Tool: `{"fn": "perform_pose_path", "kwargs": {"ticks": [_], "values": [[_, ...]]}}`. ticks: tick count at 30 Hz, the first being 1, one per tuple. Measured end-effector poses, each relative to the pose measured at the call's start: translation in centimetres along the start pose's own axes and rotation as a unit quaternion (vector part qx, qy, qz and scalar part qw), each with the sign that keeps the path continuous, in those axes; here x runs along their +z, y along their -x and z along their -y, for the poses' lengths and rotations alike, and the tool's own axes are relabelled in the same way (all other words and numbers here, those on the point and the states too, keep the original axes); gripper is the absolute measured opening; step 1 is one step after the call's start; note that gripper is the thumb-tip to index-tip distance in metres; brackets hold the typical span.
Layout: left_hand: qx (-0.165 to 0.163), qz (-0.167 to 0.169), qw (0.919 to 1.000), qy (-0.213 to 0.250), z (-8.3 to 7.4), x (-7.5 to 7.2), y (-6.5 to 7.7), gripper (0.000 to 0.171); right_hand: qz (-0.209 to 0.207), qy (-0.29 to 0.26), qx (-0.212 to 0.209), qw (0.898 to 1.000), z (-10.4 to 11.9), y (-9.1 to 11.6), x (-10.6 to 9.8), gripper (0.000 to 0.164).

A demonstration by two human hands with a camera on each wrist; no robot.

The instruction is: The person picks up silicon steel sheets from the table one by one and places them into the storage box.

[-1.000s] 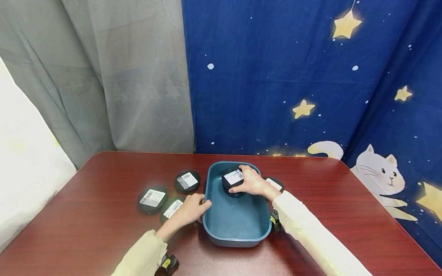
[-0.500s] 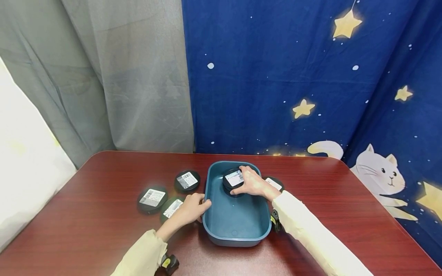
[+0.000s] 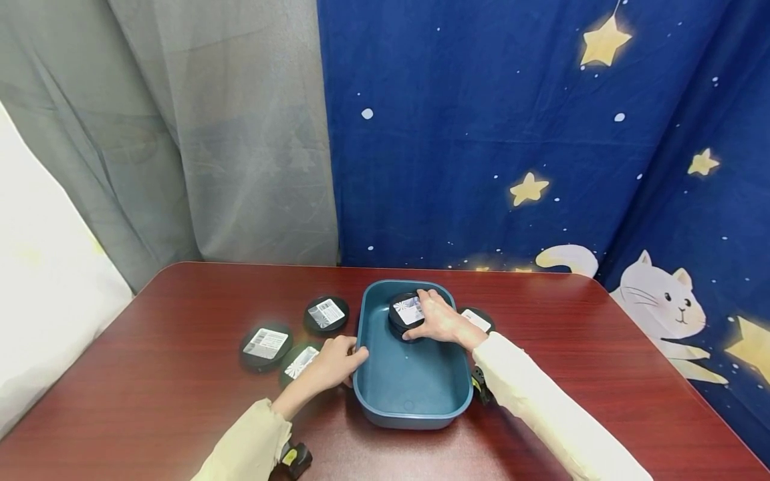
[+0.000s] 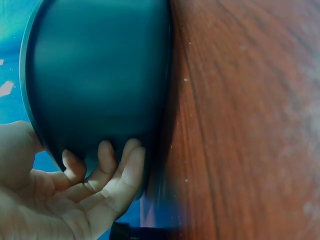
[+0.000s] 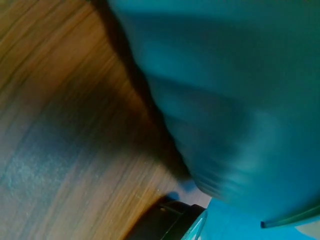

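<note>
A teal plastic bin (image 3: 404,384) stands on the table. My left hand (image 3: 333,364) holds its left rim, thumb over the edge; in the left wrist view the fingers (image 4: 107,165) press against the outer wall. Inside the bin at the far end, my right hand (image 3: 445,321) grips a round black container (image 3: 407,309) with a white label, thumb on the near side and fingers over the far side. It sits on top of another black round container (image 3: 397,333), mostly hidden. The right wrist view shows only the bin's outside wall (image 5: 220,110), not the hand.
Left of the bin lie three more labelled black round containers: one at the back (image 3: 326,315), one farther left (image 3: 265,347), one partly behind my left hand (image 3: 301,363). Another (image 3: 477,322) lies right of the bin, partly under my right forearm. Curtains hang behind the table (image 3: 198,414).
The upper black container in my right hand has come down slightly and to the right, now lined up over the lower one. My left hand and the bin have stayed in place.
</note>
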State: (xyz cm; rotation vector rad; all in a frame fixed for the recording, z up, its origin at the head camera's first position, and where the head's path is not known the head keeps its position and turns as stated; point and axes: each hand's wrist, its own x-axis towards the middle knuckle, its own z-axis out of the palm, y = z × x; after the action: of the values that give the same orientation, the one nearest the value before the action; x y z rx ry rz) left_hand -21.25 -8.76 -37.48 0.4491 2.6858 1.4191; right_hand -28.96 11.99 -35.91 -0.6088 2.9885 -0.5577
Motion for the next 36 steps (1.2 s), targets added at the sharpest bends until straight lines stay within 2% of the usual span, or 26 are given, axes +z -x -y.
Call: {"fn": "perform_pose_path", "kwargs": {"ticks": [11,22,26,30,36], "values": [[-0.002,-0.001,1.0000,-0.004,0.0,0.0,-0.1,0.022,0.010,0.002,-0.015,1.000,0.0,0.1,-0.3,0.095],[0.002,-0.001,1.0000,-0.002,-0.2,0.1,-0.1,0.022,0.012,-0.024,-0.001,1.000,0.3,0.7,-1.1,0.095],[0.005,-0.004,1.0000,-0.004,-0.2,0.0,-0.1,0.023,-0.011,-0.028,-0.010,0.999,0.4,1.2,-1.8,0.088],[0.004,-0.006,1.0000,-0.003,-0.1,0.0,0.0,0.023,-0.048,-0.026,-0.014,0.998,0.4,1.7,-2.4,0.070],[0.004,-0.005,1.0000,0.001,-0.1,0.0,0.0,0.023,-0.112,-0.062,-0.028,0.991,-0.3,2.7,-3.2,0.050]]}}
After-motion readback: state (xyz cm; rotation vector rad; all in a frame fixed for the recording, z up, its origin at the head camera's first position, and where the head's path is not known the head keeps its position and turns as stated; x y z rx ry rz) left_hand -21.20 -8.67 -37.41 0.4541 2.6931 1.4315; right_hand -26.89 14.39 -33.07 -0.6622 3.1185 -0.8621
